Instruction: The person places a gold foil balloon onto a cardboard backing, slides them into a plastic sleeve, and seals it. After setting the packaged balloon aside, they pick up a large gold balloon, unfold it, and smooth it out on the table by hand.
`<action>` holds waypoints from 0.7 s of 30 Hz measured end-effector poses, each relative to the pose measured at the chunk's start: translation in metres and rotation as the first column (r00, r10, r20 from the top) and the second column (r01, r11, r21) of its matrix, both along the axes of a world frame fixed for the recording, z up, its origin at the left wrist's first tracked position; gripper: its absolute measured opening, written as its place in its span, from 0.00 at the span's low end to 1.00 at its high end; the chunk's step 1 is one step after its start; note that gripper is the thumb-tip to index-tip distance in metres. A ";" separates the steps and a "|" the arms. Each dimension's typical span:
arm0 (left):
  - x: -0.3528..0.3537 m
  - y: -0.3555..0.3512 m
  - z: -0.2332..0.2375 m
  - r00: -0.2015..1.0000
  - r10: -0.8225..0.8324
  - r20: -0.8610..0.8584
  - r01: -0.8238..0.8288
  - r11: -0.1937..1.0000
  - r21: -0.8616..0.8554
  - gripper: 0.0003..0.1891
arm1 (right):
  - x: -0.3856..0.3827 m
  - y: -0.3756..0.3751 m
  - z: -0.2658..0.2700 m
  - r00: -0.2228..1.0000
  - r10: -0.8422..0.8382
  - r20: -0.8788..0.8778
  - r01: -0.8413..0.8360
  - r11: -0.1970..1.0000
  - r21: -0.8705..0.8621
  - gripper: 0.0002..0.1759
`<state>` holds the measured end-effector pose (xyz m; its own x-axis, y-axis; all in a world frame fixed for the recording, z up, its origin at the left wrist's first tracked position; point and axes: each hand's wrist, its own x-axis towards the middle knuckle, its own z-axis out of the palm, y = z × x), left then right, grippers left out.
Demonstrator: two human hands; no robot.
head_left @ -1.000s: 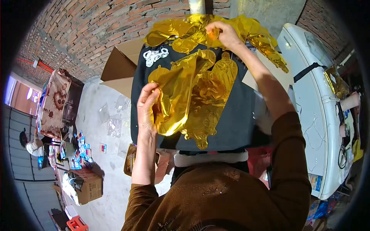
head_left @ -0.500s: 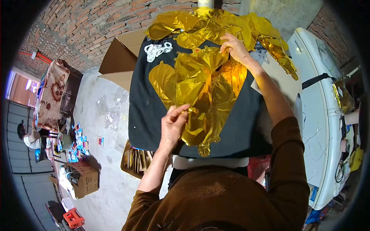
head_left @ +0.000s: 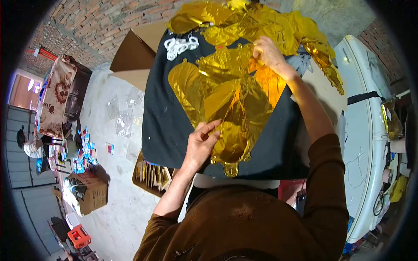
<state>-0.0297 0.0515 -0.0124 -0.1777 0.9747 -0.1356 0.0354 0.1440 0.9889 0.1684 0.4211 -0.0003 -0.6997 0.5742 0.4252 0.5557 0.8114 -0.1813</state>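
Note:
A flat gold foil balloon (head_left: 228,93) lies partly folded on a black cloth-covered table (head_left: 163,126), its small tabbed end toward my body. My left hand (head_left: 201,145) is at the balloon's lower left side, thumb and fingers pinched on the foil. At the upper right edge, my right hand (head_left: 271,57) has its fingers closed on the foil; the fingertips are partly hidden. Beyond it, more gold foil balloons (head_left: 261,21) are heaped across the far end of the table. A bundle of white ring-like loops (head_left: 180,45) sits at the far left of the cloth.
An open cardboard box (head_left: 135,54) stands left of the table. Below the table edge is a box of flat packets (head_left: 152,176). A white freezer-like appliance (head_left: 363,152) flanks the right side. Another person (head_left: 32,145) is at the far left, near scattered packets (head_left: 87,152).
The balloon's upper part has been spread flatter, and its folds have shifted. My left hand has moved slightly right and down; my right hand stays near the upper right edge.

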 end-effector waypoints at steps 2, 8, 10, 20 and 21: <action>-0.002 0.001 0.005 0.999 -0.010 -0.047 0.008 0.999 -0.045 0.20 | -0.007 -0.009 0.007 0.999 0.029 0.027 -0.032 0.992 0.119 0.10; -0.008 0.002 0.000 0.999 -0.026 -0.021 0.024 0.995 -0.092 0.18 | -0.039 -0.034 0.000 0.989 0.145 0.026 -0.147 0.983 0.108 0.14; -0.006 0.002 0.012 0.999 -0.034 -0.019 0.031 0.991 -0.132 0.18 | -0.046 -0.050 -0.011 0.983 0.064 0.170 -0.076 0.995 0.065 0.23; -0.004 -0.006 0.009 0.995 -0.039 -0.090 0.036 0.999 -0.040 0.17 | -0.057 -0.069 -0.010 0.963 -0.013 0.271 0.057 0.986 -0.156 0.28; -0.003 -0.006 0.015 0.996 -0.040 -0.080 0.036 0.998 -0.053 0.17 | -0.057 -0.069 -0.008 0.964 -0.018 0.266 0.068 0.982 -0.177 0.28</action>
